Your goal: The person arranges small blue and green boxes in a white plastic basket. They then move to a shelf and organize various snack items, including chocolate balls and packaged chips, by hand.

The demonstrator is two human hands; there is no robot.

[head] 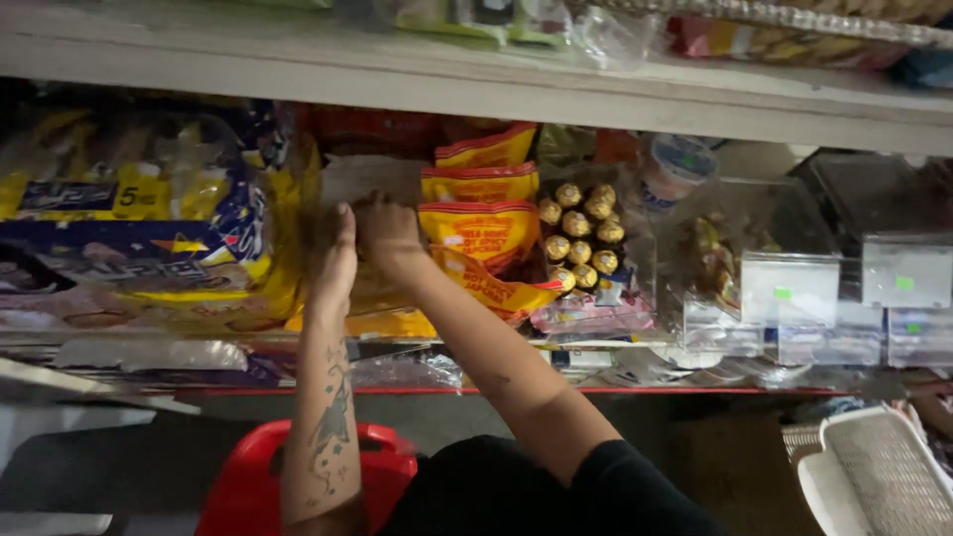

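Both my hands reach into a shop shelf (476, 84) full of snacks. My left hand (336, 260) lies flat with fingers straight against a stack of yellow and brown packets (387, 320). My right hand (385, 230) is curled on the top of the same stack, next to a row of yellow and red snack bags (481, 223). Whether the right hand grips a packet is hidden by the fingers and the dim light.
Large yellow and blue packs (149, 228) fill the shelf's left. Gold-wrapped chocolate balls (581, 238) and clear plastic boxes (794, 293) stand to the right. Below are a red basket (248, 486) and a white mesh tray (884, 476).
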